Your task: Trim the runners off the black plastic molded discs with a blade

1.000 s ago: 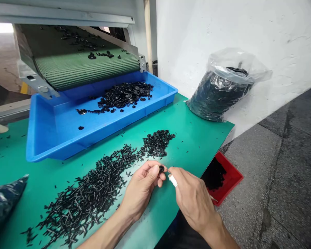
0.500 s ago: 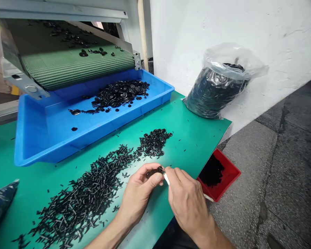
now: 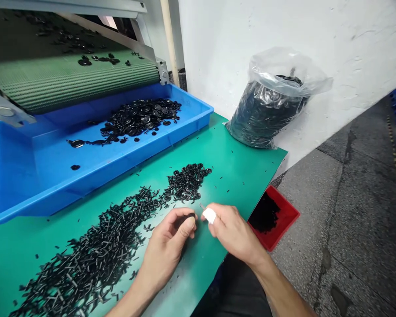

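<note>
The left hand (image 3: 166,244) pinches a black part (image 3: 192,215) between thumb and fingers; the thumb covers most of it, so its long axis cannot be told. The right hand (image 3: 234,233) grips a small tool (image 3: 202,206), its thin tip pointing toward the left hand; whether the white piece (image 3: 209,215) is its handle or a finger wrap is unclear. The part lies just left of the tip, a small gap between, the left hand nearer. Just beyond the hands sits a small pile (image 3: 188,179); leftward spreads a heap of black bits (image 3: 99,251). Farther out stand a blue tray (image 3: 125,165), a bag (image 3: 267,110) and a red bin (image 3: 285,220).
</note>
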A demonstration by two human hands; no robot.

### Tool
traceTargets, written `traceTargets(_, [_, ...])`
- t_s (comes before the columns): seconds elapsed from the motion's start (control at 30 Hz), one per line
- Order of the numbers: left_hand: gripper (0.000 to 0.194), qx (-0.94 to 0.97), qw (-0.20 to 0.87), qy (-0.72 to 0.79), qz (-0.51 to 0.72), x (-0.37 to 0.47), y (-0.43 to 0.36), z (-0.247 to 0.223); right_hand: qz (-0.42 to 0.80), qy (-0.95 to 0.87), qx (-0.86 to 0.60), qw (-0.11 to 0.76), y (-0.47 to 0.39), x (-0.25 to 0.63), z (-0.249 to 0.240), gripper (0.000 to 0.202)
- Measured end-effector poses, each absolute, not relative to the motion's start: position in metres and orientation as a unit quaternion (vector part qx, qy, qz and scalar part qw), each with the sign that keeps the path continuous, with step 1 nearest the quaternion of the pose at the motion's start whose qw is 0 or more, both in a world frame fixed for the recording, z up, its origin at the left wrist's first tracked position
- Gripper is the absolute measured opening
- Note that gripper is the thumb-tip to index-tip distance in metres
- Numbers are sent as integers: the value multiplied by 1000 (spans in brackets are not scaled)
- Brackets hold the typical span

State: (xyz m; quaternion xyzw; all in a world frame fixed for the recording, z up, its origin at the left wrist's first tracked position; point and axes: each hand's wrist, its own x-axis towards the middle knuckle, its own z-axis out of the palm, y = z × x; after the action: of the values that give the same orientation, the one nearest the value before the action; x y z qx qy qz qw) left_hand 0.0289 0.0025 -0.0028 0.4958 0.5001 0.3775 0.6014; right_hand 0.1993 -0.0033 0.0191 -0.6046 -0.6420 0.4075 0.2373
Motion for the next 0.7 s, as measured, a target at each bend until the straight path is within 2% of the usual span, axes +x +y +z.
traceTargets(0.2, [5,301,721,426,455,30,9,6,223,-688,-648,238,12,197,13,27])
traceTargets(0.33, [11,235,739,406,484,29,12,8,170,-714,-644,217,25,189,7,33])
traceTargets(0.43, [21,240,743,405,476,30,12,8,163,-713,-646,220,25,187,4,31])
traceTargets(0.6, [23,302,723,449,430,34,7,4,196,-703,-609,309,5,186,12,30])
traceTargets(0.7, [29,318,716,448,431,34,5,0,216,-707,-590,326,-8,182,21,29])
